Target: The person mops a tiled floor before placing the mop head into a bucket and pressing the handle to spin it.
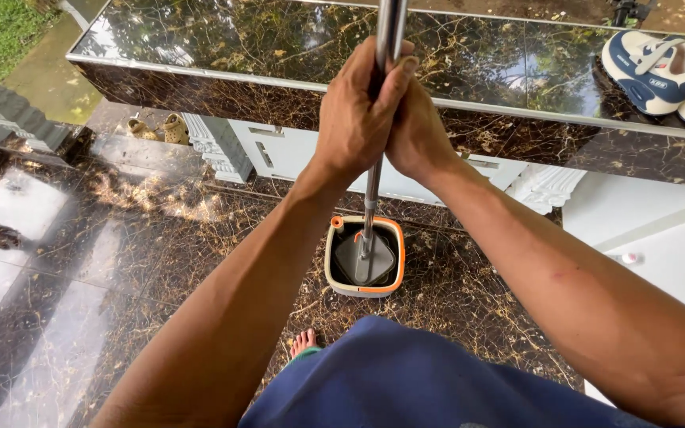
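Blue cloth (422, 380) covers the lap nearest the camera. Above it, the left hand (354, 119) and right hand (418, 131) stack on the mop pole (390, 28), fingers clamped around it, holding it upright. Below, the mop head (365, 257) sits inside the bucket (334, 273) on the marble floor (81, 261). Beyond the bucket a marble ledge (477, 71) carries sneakers (660, 71).

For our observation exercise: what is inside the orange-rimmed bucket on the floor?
Inside the bucket sits a grey square mop head on a metal pole, which both hands grip higher up. The mop head covers the bucket's bottom, so any water is hidden.
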